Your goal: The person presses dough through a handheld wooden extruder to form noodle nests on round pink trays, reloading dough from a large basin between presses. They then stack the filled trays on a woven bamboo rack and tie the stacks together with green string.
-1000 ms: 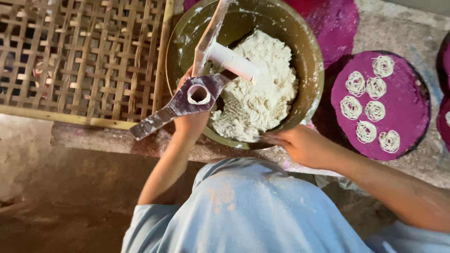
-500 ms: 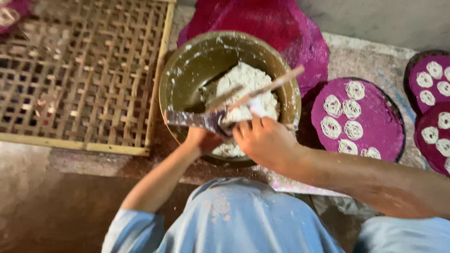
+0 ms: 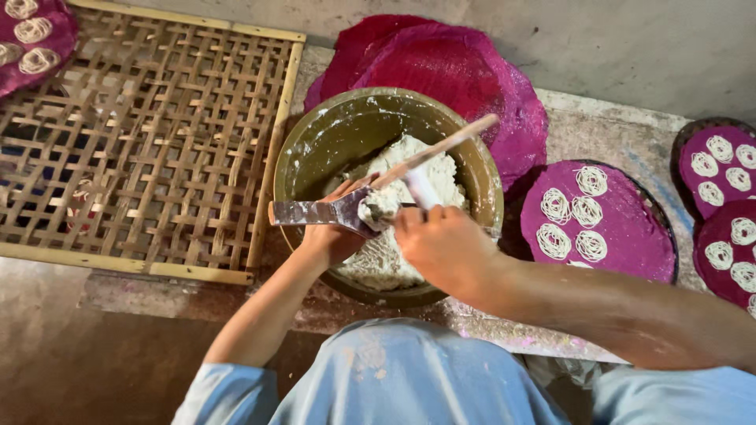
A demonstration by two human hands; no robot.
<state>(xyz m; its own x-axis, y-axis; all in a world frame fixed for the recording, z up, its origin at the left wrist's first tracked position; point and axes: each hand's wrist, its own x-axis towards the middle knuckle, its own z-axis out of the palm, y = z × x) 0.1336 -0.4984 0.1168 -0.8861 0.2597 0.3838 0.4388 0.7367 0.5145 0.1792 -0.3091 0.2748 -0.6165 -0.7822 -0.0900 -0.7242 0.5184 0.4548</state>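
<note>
Left hand [image 3: 331, 236] grips metal press [image 3: 327, 212] level over bowl [image 3: 315, 142] so spill drops in; right hand [image 3: 441, 244] holds stick [image 3: 433, 151], packing dough [image 3: 409, 177] into press

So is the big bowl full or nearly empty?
Partly full: white dough lies heaped low in the bowl, with the smeared inner wall bare above it.

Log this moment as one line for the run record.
left hand: holds metal press over bowl | right hand: packs white dough into press | wooden stick angled across bowl
</note>
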